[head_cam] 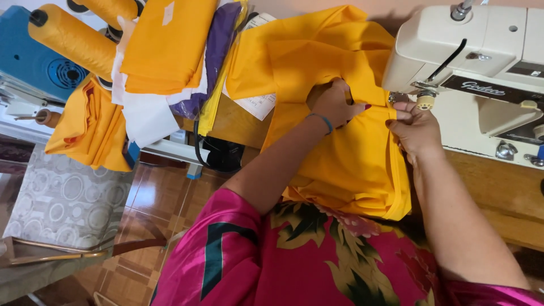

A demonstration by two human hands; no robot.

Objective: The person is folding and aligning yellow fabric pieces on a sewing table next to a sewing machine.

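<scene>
A large piece of yellow-orange fabric (345, 164) lies across the wooden table and hangs over its front edge into my lap. My left hand (334, 103) presses down on the fabric left of the needle, fingers bunching a fold; a blue band circles that wrist. My right hand (415, 129) pinches the fabric's folded edge just below the presser foot (403, 97) of a cream sewing machine (481, 62). The edge runs as a narrow hem down the right side.
More yellow, white and purple cloth (170, 51) is stacked at the left. Two big cones of yellow thread (71, 37) lie near a blue machine (31, 56). A patterned grey surface (62, 198) and brown floor tiles (170, 198) lie lower left.
</scene>
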